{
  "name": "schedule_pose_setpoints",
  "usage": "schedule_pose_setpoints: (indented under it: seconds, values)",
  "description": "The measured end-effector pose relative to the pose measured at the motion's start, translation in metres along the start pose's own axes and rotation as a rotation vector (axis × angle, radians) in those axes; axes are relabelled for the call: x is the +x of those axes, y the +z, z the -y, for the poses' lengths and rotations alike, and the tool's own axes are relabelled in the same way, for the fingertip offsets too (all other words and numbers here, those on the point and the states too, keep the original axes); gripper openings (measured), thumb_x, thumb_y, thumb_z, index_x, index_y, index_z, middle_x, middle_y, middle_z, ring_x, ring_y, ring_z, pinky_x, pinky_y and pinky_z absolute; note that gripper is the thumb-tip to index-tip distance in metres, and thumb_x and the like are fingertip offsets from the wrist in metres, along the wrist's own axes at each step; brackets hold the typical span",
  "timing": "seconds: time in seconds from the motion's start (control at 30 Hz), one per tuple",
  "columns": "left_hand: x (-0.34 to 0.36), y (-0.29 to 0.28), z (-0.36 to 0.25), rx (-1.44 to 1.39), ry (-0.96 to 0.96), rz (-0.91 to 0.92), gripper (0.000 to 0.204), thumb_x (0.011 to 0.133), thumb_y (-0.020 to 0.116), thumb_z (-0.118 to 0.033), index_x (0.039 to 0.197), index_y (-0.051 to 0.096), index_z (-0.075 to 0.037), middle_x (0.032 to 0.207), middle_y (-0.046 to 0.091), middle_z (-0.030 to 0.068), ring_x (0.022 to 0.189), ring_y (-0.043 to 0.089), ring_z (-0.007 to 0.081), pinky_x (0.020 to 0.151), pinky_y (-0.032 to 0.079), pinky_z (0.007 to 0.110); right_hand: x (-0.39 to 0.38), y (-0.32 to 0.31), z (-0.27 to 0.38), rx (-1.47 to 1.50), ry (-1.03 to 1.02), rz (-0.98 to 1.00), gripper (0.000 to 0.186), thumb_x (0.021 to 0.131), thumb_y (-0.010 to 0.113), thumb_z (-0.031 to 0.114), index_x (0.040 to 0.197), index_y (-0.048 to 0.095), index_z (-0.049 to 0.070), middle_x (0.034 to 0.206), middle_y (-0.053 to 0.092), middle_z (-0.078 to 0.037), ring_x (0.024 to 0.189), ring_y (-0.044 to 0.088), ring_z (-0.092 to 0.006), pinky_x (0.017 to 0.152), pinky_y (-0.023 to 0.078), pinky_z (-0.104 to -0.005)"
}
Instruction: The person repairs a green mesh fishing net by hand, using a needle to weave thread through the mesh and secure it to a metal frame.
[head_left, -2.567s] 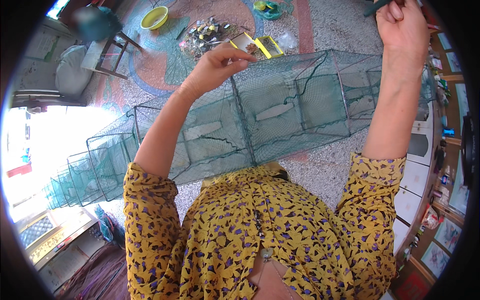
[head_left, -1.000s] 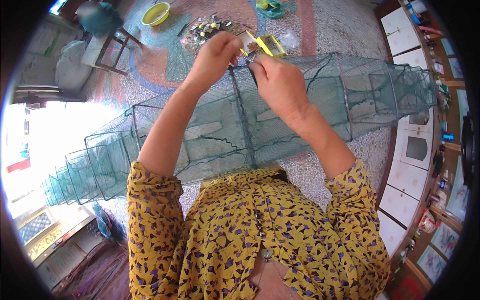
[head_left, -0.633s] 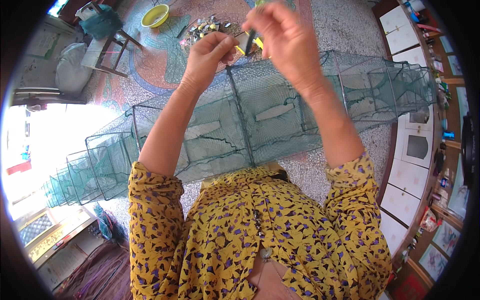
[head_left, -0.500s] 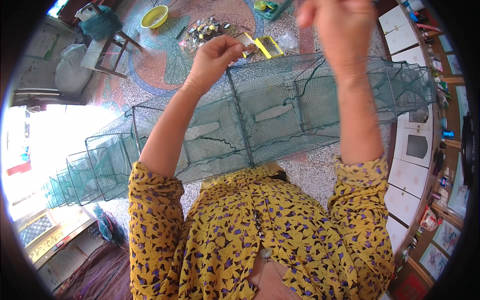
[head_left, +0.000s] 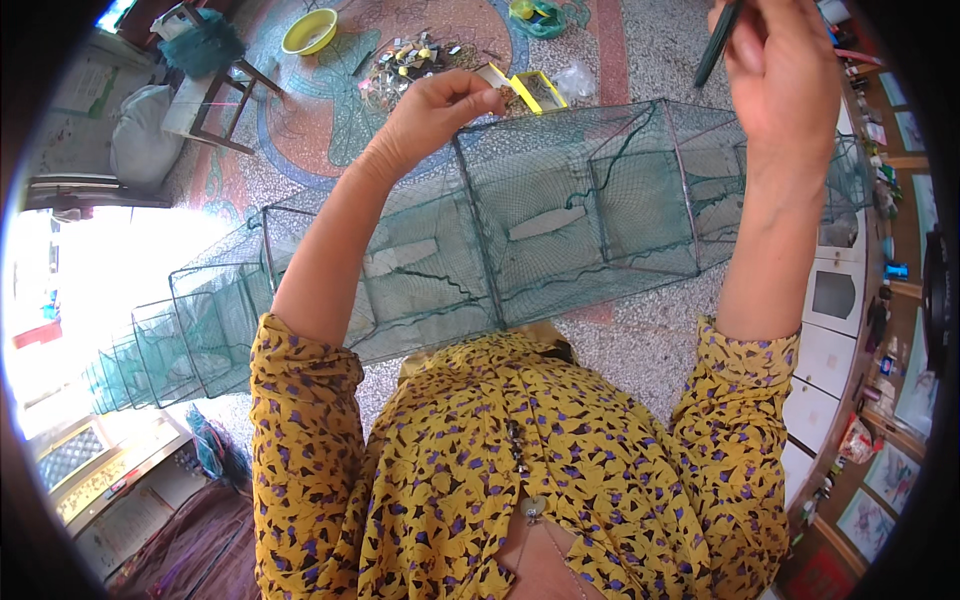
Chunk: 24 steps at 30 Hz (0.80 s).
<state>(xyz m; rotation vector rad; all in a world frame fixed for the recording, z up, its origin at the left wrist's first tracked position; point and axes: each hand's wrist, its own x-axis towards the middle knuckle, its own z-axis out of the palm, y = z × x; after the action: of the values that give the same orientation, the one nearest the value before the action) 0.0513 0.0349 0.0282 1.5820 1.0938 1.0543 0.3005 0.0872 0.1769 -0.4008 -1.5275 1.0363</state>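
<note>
Green net trap [head_left: 545, 185] stretched crosswise, shirt [head_left: 530, 440] at its near side; left hand [head_left: 440, 112] at its far edge, pinched, can't tell on what; right hand [head_left: 788, 92] beyond its right part, curled round dark tool [head_left: 717, 45] — best brace left hand, swing tool clear of trap

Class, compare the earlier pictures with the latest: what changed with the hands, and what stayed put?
The right hand came in beside the left hand, then swung up and rightward, gripping the dark stick throughout. No release is visible. The left hand stays near the net's upper edge; net and bowl look unmoved.
</note>
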Motion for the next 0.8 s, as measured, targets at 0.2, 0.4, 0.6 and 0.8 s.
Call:
schedule_pose_setpoints:
  seconds: [0.2, 0.4, 0.6, 0.8]
  values:
    - [0.009, -0.007, -0.014, 0.141, -0.214, -0.054, 0.028, 0.093, 0.058, -0.032, 0.093, 0.065, -0.005, 0.085, 0.063, -0.0029, 0.077, 0.052, 0.0058, 0.073, 0.043, 0.023, -0.055, 0.018, -0.026, -0.508, 0.206, 0.360, 0.020, 0.085, 0.065, 0.030, 0.095, 0.070, 0.013, 0.070, 0.065, -0.010, 0.064, 0.064, -0.0244, 0.058, 0.050, -0.0295]
    - [0.016, -0.001, -0.017, 0.008, -0.276, -0.097, 0.025, 0.094, 0.057, -0.030, 0.093, 0.065, -0.006, 0.085, 0.063, -0.0018, 0.078, 0.057, 0.0060, 0.072, 0.044, 0.022, -0.101, 0.032, -0.062, -0.952, 0.453, 0.471, 0.021, 0.083, 0.063, 0.033, 0.083, 0.071, 0.014, 0.072, 0.066, -0.010, 0.069, 0.065, -0.0303, 0.061, 0.051, -0.0401]
    - [0.011, 0.000, -0.006, -0.241, -0.342, -0.155, 0.021, 0.094, 0.057, -0.026, 0.095, 0.063, -0.007, 0.086, 0.064, -0.0009, 0.077, 0.063, 0.0082, 0.069, 0.046, 0.021, -0.116, 0.037, -0.083, -1.036, 0.525, 0.437, 0.019, 0.085, 0.063, 0.029, 0.085, 0.070, 0.011, 0.060, 0.063, -0.003, 0.055, 0.062, -0.0195, 0.052, 0.046, -0.0321]
    - [0.008, -0.004, 0.003, -0.280, -0.338, -0.117, 0.019, 0.093, 0.060, -0.024, 0.095, 0.064, -0.006, 0.085, 0.064, -0.0012, 0.074, 0.061, 0.0057, 0.066, 0.046, 0.019, -0.117, 0.047, -0.092, -0.902, 0.549, 0.328, 0.023, 0.083, 0.063, 0.033, 0.081, 0.068, 0.011, 0.071, 0.065, -0.013, 0.068, 0.063, -0.0354, 0.059, 0.049, -0.0444]
